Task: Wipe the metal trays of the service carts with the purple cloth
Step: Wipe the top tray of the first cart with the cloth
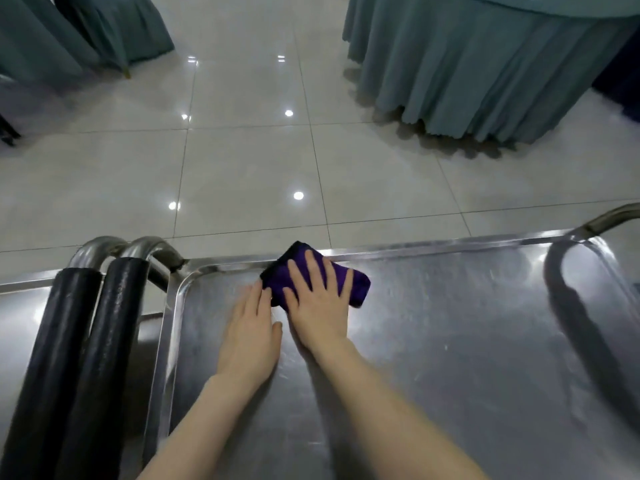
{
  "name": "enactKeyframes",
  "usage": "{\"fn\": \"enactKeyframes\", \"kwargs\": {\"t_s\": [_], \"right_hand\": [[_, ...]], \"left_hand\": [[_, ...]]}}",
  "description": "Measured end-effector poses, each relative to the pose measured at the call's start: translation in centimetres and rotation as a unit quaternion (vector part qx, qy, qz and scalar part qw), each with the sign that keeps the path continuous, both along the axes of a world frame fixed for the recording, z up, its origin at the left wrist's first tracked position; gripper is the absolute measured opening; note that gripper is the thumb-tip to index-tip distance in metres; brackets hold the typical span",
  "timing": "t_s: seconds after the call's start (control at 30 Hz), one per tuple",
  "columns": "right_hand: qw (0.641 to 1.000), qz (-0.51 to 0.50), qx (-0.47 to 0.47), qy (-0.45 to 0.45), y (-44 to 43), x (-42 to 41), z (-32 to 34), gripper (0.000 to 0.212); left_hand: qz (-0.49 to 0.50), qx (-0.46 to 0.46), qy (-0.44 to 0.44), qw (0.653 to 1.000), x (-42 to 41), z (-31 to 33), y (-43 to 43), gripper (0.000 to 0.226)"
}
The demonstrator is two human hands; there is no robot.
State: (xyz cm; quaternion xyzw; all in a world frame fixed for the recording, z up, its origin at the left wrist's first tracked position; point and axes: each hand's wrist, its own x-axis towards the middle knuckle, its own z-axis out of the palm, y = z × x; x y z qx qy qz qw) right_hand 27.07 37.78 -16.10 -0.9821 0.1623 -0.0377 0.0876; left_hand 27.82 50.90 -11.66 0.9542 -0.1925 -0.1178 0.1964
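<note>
Purple cloth (355, 285) on tray (450, 323), handles (86, 323) beside

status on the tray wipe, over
Right hand flat on purple cloth at far rim of tray. Left hand flat on tray beside it. Black handles stand left, off the tray.

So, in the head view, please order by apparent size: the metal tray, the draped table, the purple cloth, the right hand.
1. metal tray, largest.
2. draped table, farther away and cut by the frame edge.
3. right hand and purple cloth look about alike; the hand covers part of the cloth, so unranked.
</note>
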Motion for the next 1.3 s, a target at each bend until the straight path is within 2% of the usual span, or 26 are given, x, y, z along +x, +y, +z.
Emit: {"fn": "enactKeyframes", "kwargs": {"t_s": [0.13,0.27,0.4,0.5,0.57,0.7,0.8,0.87,0.97,1.07,1.13,1.23,1.3], "right_hand": [[0.999,0.047,-0.001,0.013,-5.0,-2.0,0.0,0.048],[0.995,-0.091,0.000,0.036,-15.4,-6.0,0.7,0.050],[0.973,-0.209,0.013,0.094,-26.4,-8.7,2.0,0.054],[0.960,-0.265,0.015,0.095,-27.0,-8.1,1.4,0.055],[0.970,-0.237,-0.003,0.064,-23.9,-7.4,0.8,0.055],[0.998,-0.045,-0.022,0.026,-18.0,-5.9,0.0,0.053],[0.999,0.038,-0.008,0.032,-19.4,-6.1,-0.2,0.051],[0.999,0.047,-0.013,0.022,-23.3,-7.5,-0.4,0.051],[0.997,-0.069,-0.009,0.015,-31.9,-10.3,-0.2,0.052],[0.979,-0.198,0.006,0.054,-41.2,-13.3,0.9,0.053],[0.964,-0.251,0.010,0.084,-45.4,-14.8,1.7,0.055],[0.954,-0.287,0.011,0.082,-44.9,-14.2,1.6,0.055],[0.965,-0.257,0.012,0.054,-40.5,-12.9,1.1,0.054]], "left_hand": [[0.003,-0.016,-0.020,1.000,-0.4,-0.7,-2.7,0.036],[-0.050,-0.008,-0.025,0.998,-1.7,-1.2,-7.1,0.041],[-0.081,0.000,-0.023,0.996,-2.3,-1.5,-11.7,0.049],[-0.055,0.021,-0.029,0.998,-3.1,-1.6,-13.9,0.048],[-0.035,0.039,-0.029,0.998,-3.5,-1.6,-14.8,0.047],[-0.006,0.049,-0.039,0.998,-3.7,-1.2,-15.9,0.048],[-0.002,0.062,-0.050,0.997,-3.9,-1.1,-16.4,0.050],[0.024,0.071,-0.048,0.996,-4.2,-1.0,-17.2,0.051],[0.047,0.037,-0.025,0.998,-4.9,-0.8,-19.9,0.050],[-0.030,0.038,-0.020,0.999,-6.3,-0.9,-23.6,0.044],[-0.066,0.040,-0.008,0.997,-7.4,-1.0,-26.0,0.047],[-0.068,0.041,0.008,0.997,-8.4,-1.1,-28.2,0.049],[-0.066,0.049,0.009,0.997,-8.6,-1.2,-28.8,0.050]]}}
